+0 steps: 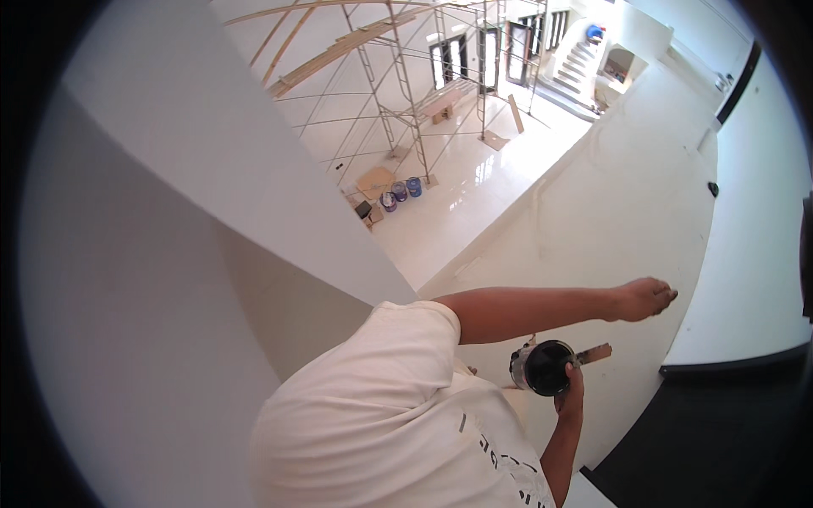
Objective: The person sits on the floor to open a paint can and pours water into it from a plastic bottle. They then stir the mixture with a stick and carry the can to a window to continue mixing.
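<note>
My left arm reaches across to the right, and my left hand (644, 299) is closed, its fingers bunched near the pale wall. What those fingers hold, if anything, is too small to make out. Below it, my right hand (571, 391) grips a round can (549, 369) at its rim, with the thumb on the edge. Inside, the can looks dark; its outer side is smeared and greyish. A flat brown wooden piece (596, 354), perhaps a tool handle, sticks out beside my right thumb.
A white sloping wall (212, 161) fills the left. Far below are scaffolding (398, 76) with planks, blue buckets (400, 190), cardboard (375, 181) and a staircase (576, 68). A black panel (728, 432) stands at lower right, and a small black object (713, 189) is at the right.
</note>
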The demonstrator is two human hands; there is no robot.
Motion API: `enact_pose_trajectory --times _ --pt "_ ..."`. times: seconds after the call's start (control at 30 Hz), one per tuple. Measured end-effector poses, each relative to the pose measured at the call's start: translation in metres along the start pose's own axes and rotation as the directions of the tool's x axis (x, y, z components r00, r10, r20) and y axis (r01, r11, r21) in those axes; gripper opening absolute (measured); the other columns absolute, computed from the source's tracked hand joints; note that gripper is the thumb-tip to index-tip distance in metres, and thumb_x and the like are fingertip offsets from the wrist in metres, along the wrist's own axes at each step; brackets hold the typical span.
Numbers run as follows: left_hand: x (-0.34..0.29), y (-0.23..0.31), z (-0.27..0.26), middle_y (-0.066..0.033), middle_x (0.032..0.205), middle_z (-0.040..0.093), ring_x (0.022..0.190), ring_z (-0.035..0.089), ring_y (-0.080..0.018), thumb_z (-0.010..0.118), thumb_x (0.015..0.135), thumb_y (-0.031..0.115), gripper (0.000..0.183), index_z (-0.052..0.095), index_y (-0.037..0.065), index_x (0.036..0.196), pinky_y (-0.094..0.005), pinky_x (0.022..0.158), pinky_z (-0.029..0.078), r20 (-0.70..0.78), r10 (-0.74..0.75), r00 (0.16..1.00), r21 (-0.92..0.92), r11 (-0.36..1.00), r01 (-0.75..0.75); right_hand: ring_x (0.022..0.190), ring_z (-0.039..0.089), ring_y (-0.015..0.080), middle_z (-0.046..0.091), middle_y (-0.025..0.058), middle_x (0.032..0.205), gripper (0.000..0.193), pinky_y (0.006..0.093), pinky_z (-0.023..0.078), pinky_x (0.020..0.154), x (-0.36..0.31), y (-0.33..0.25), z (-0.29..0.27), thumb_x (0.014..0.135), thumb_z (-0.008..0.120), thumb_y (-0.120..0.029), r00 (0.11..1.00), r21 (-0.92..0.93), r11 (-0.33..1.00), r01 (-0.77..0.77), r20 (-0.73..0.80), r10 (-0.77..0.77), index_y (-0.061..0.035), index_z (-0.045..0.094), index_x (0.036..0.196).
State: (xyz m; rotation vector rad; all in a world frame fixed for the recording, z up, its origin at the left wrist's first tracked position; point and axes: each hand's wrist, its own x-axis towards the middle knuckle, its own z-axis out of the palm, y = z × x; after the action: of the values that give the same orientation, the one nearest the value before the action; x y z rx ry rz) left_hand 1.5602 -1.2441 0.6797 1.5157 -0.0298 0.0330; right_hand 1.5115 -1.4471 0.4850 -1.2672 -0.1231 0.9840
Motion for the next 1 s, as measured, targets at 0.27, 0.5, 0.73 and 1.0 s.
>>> enact_pose_trajectory --times 0.27,0.5,0.73,1.0 --pt "0.029 -0.058 0.050 0.0039 0.081 0.050 0.071 0.042 -0.0068 0.048 0.107 0.041 0.034 0.057 0.011 0.094 -0.0250 0.064 0.039 -0.015 0.056 0.998 -0.107 0.993 -0.058 0.114 0.059 0.0176 0.065 0.0078 0.121 0.062 0.0328 0.043 0.104 -0.007 0.038 -0.059 0.089 0.072 -0.034 0.996 -0.035 0.997 0.070 0.050 -0.068 0.0033 0.056 0.135" --pt "0.058 -0.053 0.052 0.0074 0.073 0.042 0.065 0.035 -0.0048 0.049 0.107 0.038 0.035 0.053 0.011 0.087 -0.0236 0.059 0.032 -0.005 0.042 0.999 0.205 0.978 -0.040 0.120 0.055 0.0196 0.062 0.0110 0.124 0.065 0.0340 0.041 0.106 0.012 0.030 -0.071 0.089 0.071 -0.035 0.997 -0.107 0.993 0.044 0.068 -0.036 0.0007 0.053 0.141" --pt "0.066 -0.108 0.012 0.0039 0.070 0.044 0.063 0.037 -0.0068 0.047 0.108 0.036 0.039 0.057 0.006 0.086 -0.0257 0.059 0.036 -0.083 -0.044 0.996 0.221 0.973 0.062 0.121 0.054 0.0188 0.062 0.0086 0.126 0.068 0.0342 0.038 0.108 0.014 0.037 -0.074 0.089 0.071 -0.038 0.999 -0.083 0.996 -0.011 0.043 0.015 -0.0001 0.053 0.142" --pt "0.068 -0.259 -0.039 0.0013 0.080 0.052 0.068 0.050 -0.0084 0.048 0.108 0.029 0.024 0.057 0.007 0.105 -0.0271 0.066 0.047 0.062 -0.342 0.938 -0.262 0.901 0.346 0.122 0.053 0.0178 0.062 0.0063 0.128 0.067 0.0340 0.036 0.110 0.042 0.082 -0.104 0.088 0.070 -0.039 0.995 0.020 0.997 0.077 -0.059 -0.076 -0.0016 0.054 0.142"
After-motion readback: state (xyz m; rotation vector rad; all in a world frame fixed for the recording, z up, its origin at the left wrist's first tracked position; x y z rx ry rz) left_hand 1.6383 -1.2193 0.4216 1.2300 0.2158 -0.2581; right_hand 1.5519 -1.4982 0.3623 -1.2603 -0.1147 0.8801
